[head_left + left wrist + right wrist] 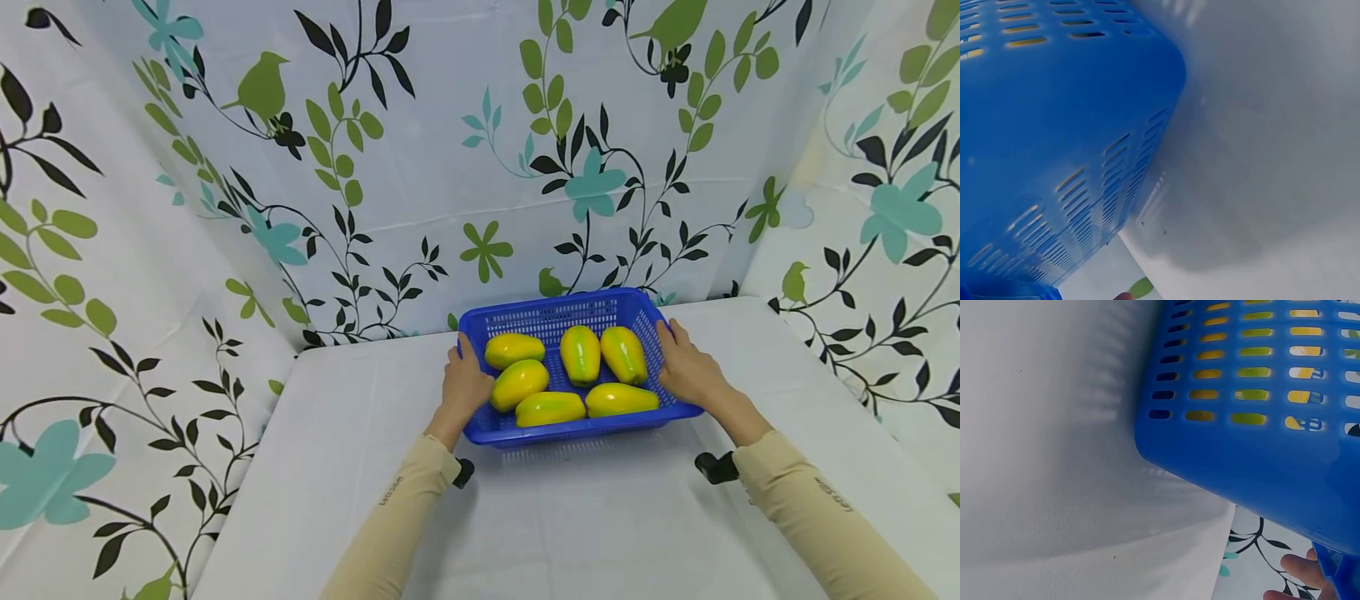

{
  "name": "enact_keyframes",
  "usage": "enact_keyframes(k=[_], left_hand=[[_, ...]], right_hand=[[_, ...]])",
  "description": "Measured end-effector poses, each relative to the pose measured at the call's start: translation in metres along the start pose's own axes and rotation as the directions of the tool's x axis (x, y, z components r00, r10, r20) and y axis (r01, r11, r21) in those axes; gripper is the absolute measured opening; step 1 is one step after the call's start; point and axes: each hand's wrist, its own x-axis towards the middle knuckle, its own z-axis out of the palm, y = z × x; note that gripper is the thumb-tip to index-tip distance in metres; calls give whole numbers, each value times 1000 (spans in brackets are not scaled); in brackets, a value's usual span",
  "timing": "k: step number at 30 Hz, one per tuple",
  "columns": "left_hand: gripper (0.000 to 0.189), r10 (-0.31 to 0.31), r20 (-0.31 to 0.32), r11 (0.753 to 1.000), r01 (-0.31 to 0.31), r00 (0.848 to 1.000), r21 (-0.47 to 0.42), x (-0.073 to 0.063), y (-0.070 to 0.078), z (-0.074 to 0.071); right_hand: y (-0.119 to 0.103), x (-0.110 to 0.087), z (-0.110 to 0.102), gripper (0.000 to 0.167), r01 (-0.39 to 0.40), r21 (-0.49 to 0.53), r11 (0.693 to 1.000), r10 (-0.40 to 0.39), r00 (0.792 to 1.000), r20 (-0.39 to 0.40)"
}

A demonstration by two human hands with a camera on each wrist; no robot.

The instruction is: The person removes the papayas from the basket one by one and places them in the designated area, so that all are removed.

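A blue plastic basket (592,429) with slotted walls is held at its two short ends, at the back of the white table. Several glossy yellow fruits (551,408) with a green tinge, mango-like in shape, lie inside it. My left hand (465,385) grips the rim at the left end. At the opposite end, my right hand (692,367) grips the rim, fingers on the outside. The right wrist view shows fingers (1304,569) beside the rim and the slotted wall (1241,450) close up. Only a fingertip (1124,296) shows in the left wrist view.
A white cloth-covered table (360,450) extends in front and to both sides. Behind it hangs a patterned curtain (450,167) of leaves, birds and flowers, close to the basket's far side. Dark wrist devices (716,468) sit under both cuffs. Shadows with slot-shaped light spots fall under the basket.
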Motion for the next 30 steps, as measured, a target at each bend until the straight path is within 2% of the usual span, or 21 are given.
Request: enact_keyframes(k=[6,10,12,15,18,22,26,30], left_hand=[[89,4,-1,1000,-4,1000,-3,0,2,2],[84,43,-14,996,-41,999,83,-1,4,0],[81,94,-27,982,-88,995,166,-1,8,-1],[80,178,-28,946,-164,984,280,-1,16,-3],[80,215,6,926,-206,977,316,2,26,-5],[80,189,78,929,-204,979,309,4,35,-7],[79,169,156,917,-213,973,337,5,41,-5],[82,150,191,906,-212,970,365,4,46,0]], right_hand=[[2,0,-2,70,4,17,1000,-4,1000,-2],[3,0,-2,70,6,25,1000,-6,1000,-9],[3,0,-1,70,7,24,1000,-7,1000,-14],[3,0,-1,70,7,25,1000,-7,1000,-23],[3,0,0,69,8,24,1000,-7,1000,-31],[5,-1,1,68,11,23,1000,-10,999,-36],[5,-2,1,69,12,22,1000,-11,999,-38],[5,-3,2,68,19,22,1000,-18,999,-49]])
